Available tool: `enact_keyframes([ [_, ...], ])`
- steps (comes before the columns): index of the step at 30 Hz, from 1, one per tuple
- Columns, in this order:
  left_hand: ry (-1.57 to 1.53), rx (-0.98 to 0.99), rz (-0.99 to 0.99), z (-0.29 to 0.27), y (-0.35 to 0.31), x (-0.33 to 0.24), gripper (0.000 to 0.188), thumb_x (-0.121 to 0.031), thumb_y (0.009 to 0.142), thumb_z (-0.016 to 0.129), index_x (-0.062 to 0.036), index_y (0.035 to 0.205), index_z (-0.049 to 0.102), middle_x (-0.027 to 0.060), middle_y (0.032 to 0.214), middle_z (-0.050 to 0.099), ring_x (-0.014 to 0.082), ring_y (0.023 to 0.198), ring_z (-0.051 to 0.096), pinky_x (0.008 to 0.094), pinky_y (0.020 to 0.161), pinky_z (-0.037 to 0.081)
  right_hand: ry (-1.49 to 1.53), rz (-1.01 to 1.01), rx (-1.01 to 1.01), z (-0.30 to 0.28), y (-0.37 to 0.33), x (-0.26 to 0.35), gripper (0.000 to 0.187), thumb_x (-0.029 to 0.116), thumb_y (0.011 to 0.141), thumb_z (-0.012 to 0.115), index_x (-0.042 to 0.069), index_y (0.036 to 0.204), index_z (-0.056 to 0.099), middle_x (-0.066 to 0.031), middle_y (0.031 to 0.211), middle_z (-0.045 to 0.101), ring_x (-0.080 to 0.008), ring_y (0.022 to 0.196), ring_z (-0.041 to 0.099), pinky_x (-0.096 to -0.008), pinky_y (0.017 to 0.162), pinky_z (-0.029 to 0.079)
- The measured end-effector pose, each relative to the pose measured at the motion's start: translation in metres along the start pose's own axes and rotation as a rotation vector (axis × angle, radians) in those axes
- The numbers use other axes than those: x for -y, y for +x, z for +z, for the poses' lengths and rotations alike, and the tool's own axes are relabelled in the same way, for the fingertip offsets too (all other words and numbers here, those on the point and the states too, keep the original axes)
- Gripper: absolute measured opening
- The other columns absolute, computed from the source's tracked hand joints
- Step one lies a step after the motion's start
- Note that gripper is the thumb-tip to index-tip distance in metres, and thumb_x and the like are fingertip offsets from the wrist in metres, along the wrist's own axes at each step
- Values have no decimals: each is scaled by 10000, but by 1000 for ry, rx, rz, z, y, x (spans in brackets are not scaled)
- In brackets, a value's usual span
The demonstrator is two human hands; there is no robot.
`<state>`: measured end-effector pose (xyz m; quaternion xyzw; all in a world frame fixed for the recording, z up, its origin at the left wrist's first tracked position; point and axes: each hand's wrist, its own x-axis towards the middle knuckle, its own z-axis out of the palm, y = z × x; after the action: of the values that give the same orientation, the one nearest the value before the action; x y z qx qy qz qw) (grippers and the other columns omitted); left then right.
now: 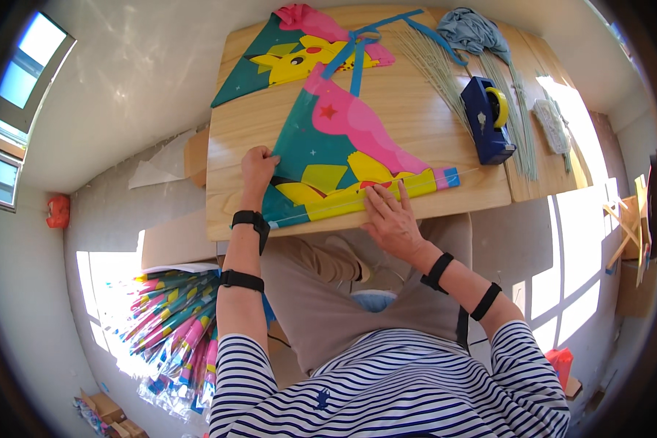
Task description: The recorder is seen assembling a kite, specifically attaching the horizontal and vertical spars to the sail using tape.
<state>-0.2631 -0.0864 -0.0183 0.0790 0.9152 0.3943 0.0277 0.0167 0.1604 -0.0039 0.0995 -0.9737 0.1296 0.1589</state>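
Note:
A triangular kite sail [347, 135] in teal, pink and yellow, printed with a yellow cartoon animal, lies flat on the wooden table at its near edge. My left hand [258, 175] is closed on the sail's left edge, fingers curled in a pinch. Flat on the yellow lower edge rests my right hand [393, 219], its fingers stretched out and apart. A thin pale line, perhaps a rod, runs along that lower edge, partly under my right fingers. Blue ribbon tails [358, 69] lie at the sail's top corner. Behind it is a second similar sail [270, 62].
Right of the sail stands a blue tape dispenser [487, 120] with a yellow roll. Thin pale rods [434, 66] and a grey-blue cloth [474, 31] lie around it. The wooden table [452, 201] ends just before my lap. Many folded printed pieces [175, 321] are heaped at lower left.

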Motion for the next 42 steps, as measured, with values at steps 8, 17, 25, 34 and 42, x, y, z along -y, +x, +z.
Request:
enact_keyframes([
  [8, 165, -46, 21, 2, -9, -17, 262, -180, 773, 848, -16, 757, 644, 174, 715, 668, 368, 720, 666, 460, 654, 511, 10, -14, -15, 3, -3, -2, 575, 294, 883, 744, -41, 1334, 623, -171, 1479, 524, -335, 1428, 451, -646, 1238, 204],
  [17, 169, -22, -7, -2, -8, -21, 247, -183, 777, 857, -13, 791, 678, 158, 739, 687, 319, 708, 670, 430, 650, 513, 31, -2, -31, 0, 0, -1, 535, 277, 889, 740, -38, 1309, 638, -170, 1467, 525, -333, 1429, 447, -628, 1238, 222],
  [25, -80, 414, -136, -60, -22, 12, 146, -40, 756, 828, -6, 837, 711, 39, 730, 667, 142, 661, 615, 325, 590, 499, 32, -5, -29, 9, -2, -1, 532, 275, 889, 733, -32, 1314, 640, -157, 1477, 539, -325, 1433, 456, -631, 1234, 226],
  [34, 75, 271, -126, -85, -70, 36, 164, -39, 710, 840, -1, 787, 700, 105, 699, 676, 208, 653, 666, 368, 586, 519, 1, -17, -28, 7, -4, -2, 564, 260, 881, 741, -45, 1340, 620, -159, 1499, 539, -324, 1429, 463, -614, 1241, 222],
  [42, 379, -97, 438, -55, -124, -10, 392, -255, 868, 785, -56, 1188, 678, 112, 1279, 671, 335, 1255, 576, 510, 1062, 416, -32, -22, -14, 9, -3, -4, 579, 271, 890, 738, -36, 1364, 605, -158, 1514, 522, -337, 1415, 467, -623, 1235, 221],
])
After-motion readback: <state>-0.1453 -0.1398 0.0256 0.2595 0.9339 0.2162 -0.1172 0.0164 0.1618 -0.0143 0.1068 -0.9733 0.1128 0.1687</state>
